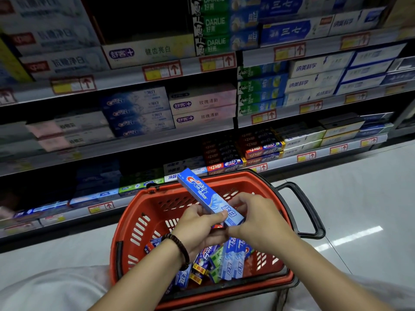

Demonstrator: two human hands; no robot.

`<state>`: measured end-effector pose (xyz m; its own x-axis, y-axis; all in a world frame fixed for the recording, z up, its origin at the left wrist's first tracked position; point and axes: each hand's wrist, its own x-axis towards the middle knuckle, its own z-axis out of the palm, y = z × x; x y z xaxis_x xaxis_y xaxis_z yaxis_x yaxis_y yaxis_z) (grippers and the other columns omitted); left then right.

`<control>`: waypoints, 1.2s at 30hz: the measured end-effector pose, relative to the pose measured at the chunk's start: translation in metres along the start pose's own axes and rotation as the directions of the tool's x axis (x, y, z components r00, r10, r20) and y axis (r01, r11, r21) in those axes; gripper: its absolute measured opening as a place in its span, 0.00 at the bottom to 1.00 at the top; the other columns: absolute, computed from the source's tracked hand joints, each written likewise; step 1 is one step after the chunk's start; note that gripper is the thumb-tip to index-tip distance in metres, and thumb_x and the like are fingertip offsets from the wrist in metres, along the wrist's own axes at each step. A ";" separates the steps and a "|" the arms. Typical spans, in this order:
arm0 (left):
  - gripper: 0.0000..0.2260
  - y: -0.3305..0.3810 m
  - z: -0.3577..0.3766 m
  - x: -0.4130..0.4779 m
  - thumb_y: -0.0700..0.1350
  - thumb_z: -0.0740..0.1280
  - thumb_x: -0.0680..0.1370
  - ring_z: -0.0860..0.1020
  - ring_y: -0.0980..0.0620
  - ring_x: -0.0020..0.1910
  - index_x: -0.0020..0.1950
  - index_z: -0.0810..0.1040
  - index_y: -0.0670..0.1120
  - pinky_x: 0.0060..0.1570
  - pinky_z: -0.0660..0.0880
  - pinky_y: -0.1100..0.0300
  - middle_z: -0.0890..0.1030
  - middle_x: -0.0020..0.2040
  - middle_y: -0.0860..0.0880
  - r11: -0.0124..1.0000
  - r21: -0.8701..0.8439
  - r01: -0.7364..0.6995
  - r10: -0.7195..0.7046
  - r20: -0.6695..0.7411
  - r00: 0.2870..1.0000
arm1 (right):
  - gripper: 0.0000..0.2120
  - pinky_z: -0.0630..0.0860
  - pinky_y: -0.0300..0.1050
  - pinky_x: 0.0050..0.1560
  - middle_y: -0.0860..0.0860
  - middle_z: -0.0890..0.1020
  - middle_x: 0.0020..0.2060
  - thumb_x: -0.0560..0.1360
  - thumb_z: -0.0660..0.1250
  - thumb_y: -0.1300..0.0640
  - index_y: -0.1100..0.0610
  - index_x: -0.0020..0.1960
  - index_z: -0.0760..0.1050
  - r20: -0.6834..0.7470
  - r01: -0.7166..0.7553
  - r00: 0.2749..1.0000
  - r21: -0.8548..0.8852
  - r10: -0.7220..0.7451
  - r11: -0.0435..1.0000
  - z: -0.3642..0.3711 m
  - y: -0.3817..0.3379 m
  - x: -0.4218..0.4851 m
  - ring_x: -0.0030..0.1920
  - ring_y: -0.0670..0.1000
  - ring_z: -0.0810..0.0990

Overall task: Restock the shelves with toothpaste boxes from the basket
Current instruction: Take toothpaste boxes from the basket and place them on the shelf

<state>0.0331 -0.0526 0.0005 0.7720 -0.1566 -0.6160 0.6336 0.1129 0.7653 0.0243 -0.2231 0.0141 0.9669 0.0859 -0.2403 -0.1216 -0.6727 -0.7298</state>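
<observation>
Blue Crest box (pixel 207 197) sits above the red basket (pixel 125 223), pinched at its near end by our left hand (pixel 197 230) and right hand (pixel 258 223). We advise carrying it level to the matching Crest stack (pixel 137 112), logo outward.

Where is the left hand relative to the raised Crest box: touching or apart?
Touching. The head view shows the left hand with its thumb lying on the printed face of the Crest box near its lower end.
</observation>
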 end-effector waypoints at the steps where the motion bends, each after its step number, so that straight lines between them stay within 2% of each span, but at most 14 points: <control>1: 0.16 0.003 -0.001 -0.001 0.38 0.73 0.80 0.87 0.38 0.48 0.63 0.71 0.38 0.49 0.85 0.46 0.88 0.51 0.40 1.000 0.016 -0.009 0.009 0.004 1.000 | 0.20 0.83 0.39 0.36 0.41 0.86 0.43 0.67 0.81 0.56 0.45 0.57 0.81 -0.017 0.003 1.000 0.015 -0.003 1.000 0.000 0.000 0.001 0.39 0.38 0.84; 3: 0.14 0.010 -0.005 -0.003 0.41 0.71 0.81 0.87 0.38 0.49 0.65 0.74 0.39 0.53 0.84 0.45 0.88 0.53 0.41 0.998 0.061 -0.023 0.021 0.029 0.999 | 0.20 0.83 0.39 0.38 0.40 0.87 0.44 0.67 0.81 0.56 0.45 0.57 0.83 -0.048 0.018 0.999 0.027 -0.016 0.999 -0.002 -0.002 0.001 0.42 0.38 0.85; 5: 0.13 0.018 -0.011 -0.002 0.43 0.68 0.84 0.87 0.38 0.50 0.66 0.76 0.41 0.53 0.84 0.45 0.87 0.55 0.41 0.996 0.072 -0.045 0.042 0.035 0.998 | 0.23 0.79 0.31 0.39 0.39 0.86 0.46 0.68 0.81 0.59 0.47 0.61 0.84 -0.086 0.047 0.995 0.015 -0.045 0.999 -0.006 -0.005 0.001 0.43 0.35 0.83; 7: 0.12 0.028 -0.020 0.001 0.43 0.67 0.84 0.87 0.38 0.50 0.66 0.76 0.40 0.51 0.84 0.45 0.87 0.56 0.41 0.995 0.045 -0.089 0.090 -0.020 0.996 | 0.24 0.76 0.27 0.38 0.37 0.84 0.46 0.69 0.80 0.60 0.48 0.64 0.84 -0.132 0.065 0.989 0.000 -0.064 0.998 -0.011 -0.008 0.001 0.44 0.34 0.82; 11: 0.11 0.056 -0.045 0.004 0.42 0.65 0.85 0.87 0.38 0.48 0.64 0.77 0.38 0.49 0.83 0.45 0.88 0.51 0.40 0.982 -0.041 -0.182 0.173 -0.159 0.972 | 0.25 0.82 0.35 0.37 0.37 0.82 0.50 0.71 0.81 0.59 0.46 0.66 0.82 -0.166 0.083 0.983 0.036 -0.076 0.996 -0.016 -0.009 0.000 0.45 0.43 0.85; 13: 0.10 0.069 -0.056 0.003 0.41 0.65 0.85 0.87 0.38 0.47 0.64 0.76 0.36 0.44 0.84 0.47 0.87 0.50 0.39 0.976 -0.051 -0.214 0.199 -0.203 0.959 | 0.24 0.83 0.36 0.37 0.36 0.82 0.50 0.72 0.81 0.58 0.45 0.66 0.81 -0.173 0.096 0.981 0.040 -0.088 0.995 -0.017 -0.011 0.000 0.46 0.43 0.85; 15: 0.11 0.077 -0.065 0.001 0.40 0.65 0.85 0.87 0.39 0.46 0.65 0.75 0.37 0.37 0.84 0.51 0.86 0.52 0.37 0.970 -0.040 -0.241 0.224 -0.250 0.942 | 0.23 0.84 0.38 0.38 0.36 0.82 0.50 0.72 0.80 0.58 0.44 0.65 0.81 -0.173 0.105 0.980 0.048 -0.095 0.993 -0.018 -0.012 0.000 0.46 0.43 0.85; 17: 0.11 0.079 -0.072 0.000 0.40 0.65 0.85 0.87 0.42 0.46 0.67 0.74 0.39 0.35 0.83 0.54 0.85 0.55 0.37 0.966 -0.006 -0.257 0.245 -0.283 0.927 | 0.23 0.85 0.40 0.37 0.37 0.82 0.52 0.73 0.80 0.58 0.44 0.65 0.81 -0.172 0.102 0.981 0.058 -0.091 0.993 -0.017 -0.013 0.001 0.46 0.44 0.85; 21: 0.09 0.069 -0.079 -0.001 0.40 0.62 0.86 0.87 0.45 0.49 0.65 0.75 0.40 0.40 0.84 0.53 0.86 0.55 0.39 0.973 0.011 -0.231 0.225 -0.288 0.931 | 0.23 0.84 0.39 0.35 0.40 0.82 0.55 0.75 0.79 0.57 0.44 0.67 0.79 -0.162 0.089 0.984 0.059 -0.078 0.994 -0.013 -0.013 0.005 0.47 0.44 0.85; 26: 0.09 0.061 -0.088 -0.004 0.38 0.61 0.86 0.86 0.40 0.53 0.65 0.74 0.39 0.50 0.83 0.45 0.86 0.55 0.37 0.968 -0.148 -0.204 0.155 -0.291 0.944 | 0.22 0.84 0.39 0.34 0.40 0.81 0.53 0.76 0.78 0.55 0.43 0.68 0.78 -0.170 0.092 0.982 0.038 -0.085 0.995 -0.008 -0.016 0.013 0.47 0.43 0.84; 31: 0.07 0.066 -0.095 -0.012 0.36 0.61 0.86 0.86 0.40 0.53 0.64 0.74 0.39 0.45 0.83 0.46 0.85 0.55 0.37 0.948 -0.212 -0.236 0.164 -0.309 0.937 | 0.22 0.86 0.41 0.39 0.39 0.85 0.52 0.75 0.80 0.58 0.42 0.64 0.79 -0.236 0.103 0.968 0.069 -0.084 0.992 -0.003 -0.024 0.022 0.49 0.40 0.85; 33: 0.07 0.068 -0.098 -0.014 0.36 0.61 0.86 0.86 0.39 0.53 0.63 0.73 0.39 0.47 0.83 0.45 0.84 0.56 0.36 0.938 -0.240 -0.249 0.166 -0.319 0.933 | 0.22 0.85 0.38 0.44 0.37 0.85 0.48 0.72 0.81 0.59 0.43 0.61 0.80 -0.285 0.114 0.955 0.101 -0.081 0.988 -0.001 -0.030 0.026 0.47 0.35 0.84; 36: 0.10 0.070 -0.104 -0.016 0.37 0.62 0.85 0.86 0.40 0.53 0.66 0.72 0.40 0.48 0.84 0.44 0.83 0.58 0.36 0.923 -0.269 -0.276 0.175 -0.346 0.922 | 0.20 0.77 0.27 0.38 0.37 0.85 0.44 0.70 0.83 0.55 0.44 0.57 0.79 -0.332 0.109 0.942 0.177 -0.045 0.978 0.002 -0.039 0.031 0.42 0.30 0.83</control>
<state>0.0699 0.0597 0.0445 0.8399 0.2148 -0.4984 0.3851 0.4112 0.8262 0.0585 -0.1932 0.0338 0.9910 -0.1328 0.0190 -0.0531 -0.5187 -0.8533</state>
